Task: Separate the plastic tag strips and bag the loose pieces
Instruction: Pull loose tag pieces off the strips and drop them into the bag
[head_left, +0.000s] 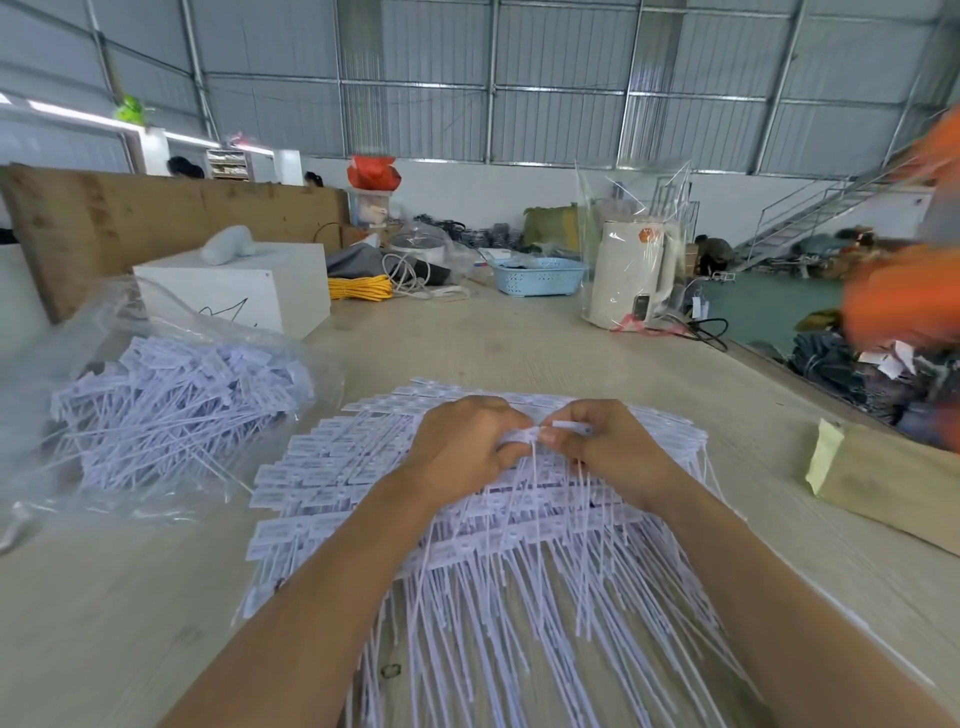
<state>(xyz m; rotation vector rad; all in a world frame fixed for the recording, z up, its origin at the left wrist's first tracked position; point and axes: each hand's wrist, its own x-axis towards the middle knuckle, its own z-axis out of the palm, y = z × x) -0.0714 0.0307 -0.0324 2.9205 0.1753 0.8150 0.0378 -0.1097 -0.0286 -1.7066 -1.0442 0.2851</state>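
The pale wood-grain worktop (545, 353) carried everything, and the spread stack of white plastic tag strips (332, 488) lay at its near middle, flat label heads fanned toward the far side and thin tails trailing toward the person; every place below is told from that stack. Just to its left lay the crumpled clear plastic bag (130, 332), mouth open toward the stack, holding a heap of loose white tag pieces (171, 400) lying in all directions; beyond the bag stood a white box (249, 286). Far beyond the stack and to the right stood a cream electric kettle wrapped in clear film (631, 275), with a light blue perforated plastic basket (537, 275) beside it and a coil of yellow cable (361, 287) farther left. To the right of the stack, at the worktop's edge, lay a flat brown cardboard piece (883, 483); a blurred orange sleeve (893, 291) showed beyond it. Over the stack's far part the two hands met: the left hand (457, 447) and the right hand (608, 447) each had a curled grip pinched on one white tag strip (530, 435) lifted between them, its tails hanging down onto the stack; how far that strip had parted could not be told.
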